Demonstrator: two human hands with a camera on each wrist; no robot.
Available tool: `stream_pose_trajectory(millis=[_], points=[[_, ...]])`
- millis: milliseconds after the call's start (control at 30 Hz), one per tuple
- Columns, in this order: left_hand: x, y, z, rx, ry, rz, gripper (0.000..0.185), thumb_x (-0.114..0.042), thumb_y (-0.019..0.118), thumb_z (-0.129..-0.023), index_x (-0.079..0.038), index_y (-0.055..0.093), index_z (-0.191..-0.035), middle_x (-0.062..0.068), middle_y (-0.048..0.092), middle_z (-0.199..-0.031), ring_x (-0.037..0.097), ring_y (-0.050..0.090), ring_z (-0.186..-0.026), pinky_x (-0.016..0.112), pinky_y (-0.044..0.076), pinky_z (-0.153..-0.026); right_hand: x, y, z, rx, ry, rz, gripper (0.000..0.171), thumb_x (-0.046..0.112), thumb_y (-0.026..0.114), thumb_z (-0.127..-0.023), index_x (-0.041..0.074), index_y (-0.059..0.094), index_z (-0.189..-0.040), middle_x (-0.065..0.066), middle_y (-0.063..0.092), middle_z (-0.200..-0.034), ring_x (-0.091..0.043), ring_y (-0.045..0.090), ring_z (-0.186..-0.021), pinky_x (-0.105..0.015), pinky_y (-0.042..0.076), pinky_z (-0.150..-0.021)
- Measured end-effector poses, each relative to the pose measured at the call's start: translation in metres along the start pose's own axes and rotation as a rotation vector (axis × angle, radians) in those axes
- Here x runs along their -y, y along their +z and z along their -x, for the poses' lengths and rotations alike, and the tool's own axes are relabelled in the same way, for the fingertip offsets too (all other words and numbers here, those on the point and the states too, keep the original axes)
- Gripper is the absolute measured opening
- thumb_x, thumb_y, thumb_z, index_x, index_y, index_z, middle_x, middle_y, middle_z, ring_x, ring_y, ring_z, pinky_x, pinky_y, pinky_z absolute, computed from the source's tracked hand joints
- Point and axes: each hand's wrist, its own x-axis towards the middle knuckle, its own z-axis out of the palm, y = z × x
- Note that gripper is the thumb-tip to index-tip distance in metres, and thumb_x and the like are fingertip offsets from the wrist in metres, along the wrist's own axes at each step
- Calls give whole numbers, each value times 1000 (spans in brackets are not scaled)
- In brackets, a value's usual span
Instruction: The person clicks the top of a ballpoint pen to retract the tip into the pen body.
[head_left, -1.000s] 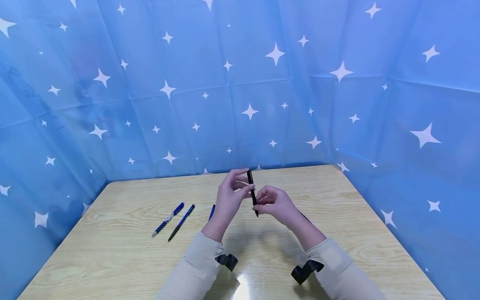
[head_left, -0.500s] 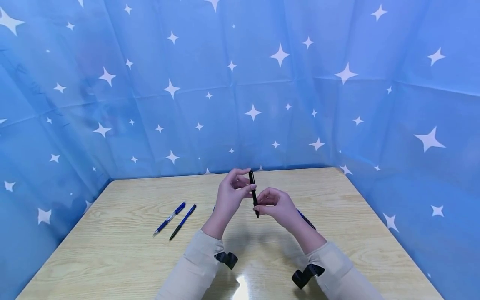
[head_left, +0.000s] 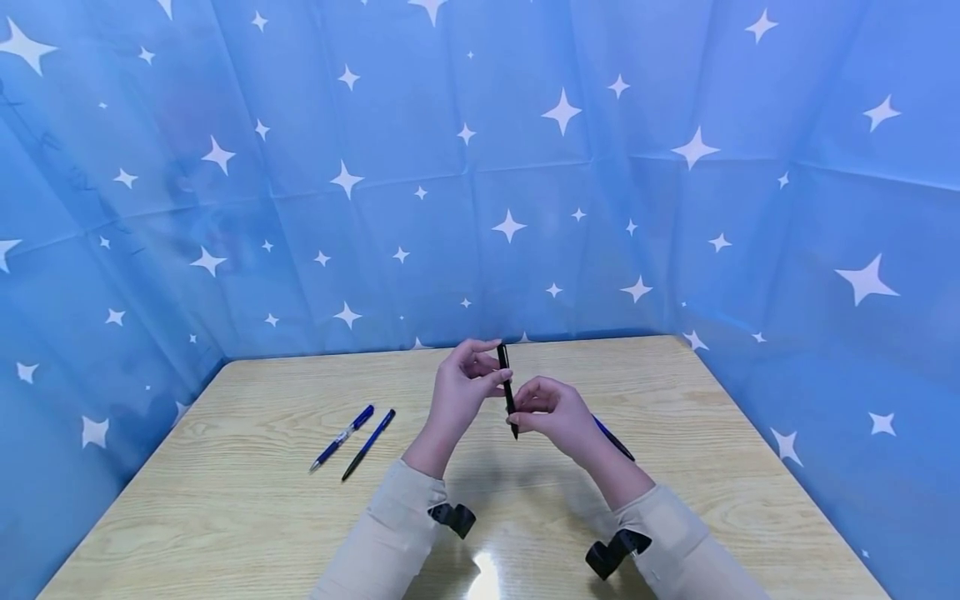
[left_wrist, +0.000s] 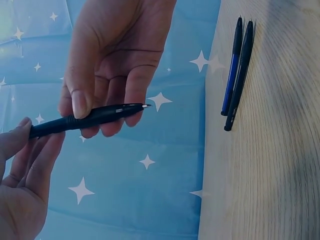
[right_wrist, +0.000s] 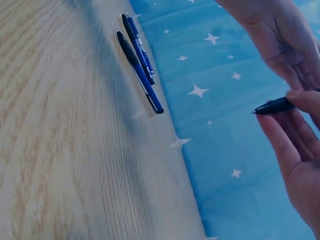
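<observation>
A black pen [head_left: 507, 385] is held up above the table between both hands, tilted, tip downward. The left hand [head_left: 463, 387] grips its upper part, index finger at the top end. Lower down, near the point, the right hand [head_left: 551, 412] pinches the barrel between thumb and fingers. In the left wrist view the black pen [left_wrist: 95, 117] lies crosswise, its small metal tip bared beyond the right thumb. The right wrist view shows the dark tip end of the black pen [right_wrist: 274, 106]; its rest is hidden by the hand or out of frame.
Two blue pens, one clear-gripped [head_left: 342, 438] and one dark-tipped [head_left: 368, 444], lie on the wooden table [head_left: 225, 517] to the left. A blue pen with black end [left_wrist: 232, 70] and a dark pen [left_wrist: 241, 75] lie right. A starry blue curtain [head_left: 420, 275] stands behind.
The head view has shifted slightly. Both hands keep their hold on the black pen with almost no movement; more of a pen beside the right wrist shows now.
</observation>
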Motion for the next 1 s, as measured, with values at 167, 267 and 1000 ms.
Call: stream_pose_trajectory(millis=[167,267,1000], points=[[-1,0,0,-5,-4,-7,43,1,72,-86,-16,63,-125,12,62,-94,24,67,-86,36,58,-70,2,-1,0,7,0,3,21,8,76,-85,2,63,-100,-14,68,-99,-28,67,-95,-42,57,-77],[-3,0,1,-8,-5,-2,44,1,72,-86,-16,62,-126,12,62,-95,24,67,-86,36,58,-70,4,-1,1,20,-4,-4,21,7,76,-85,1,63,-101,-15,68,-99,-27,67,-95,-42,57,-77],[-8,-20,11,124,79,-212,64,-6,77,-84,-22,48,-138,3,62,-107,16,66,-94,33,56,-80,13,-34,7,131,-51,236,17,3,70,-88,2,68,-105,-12,71,-94,-27,68,-90,-35,55,-76]])
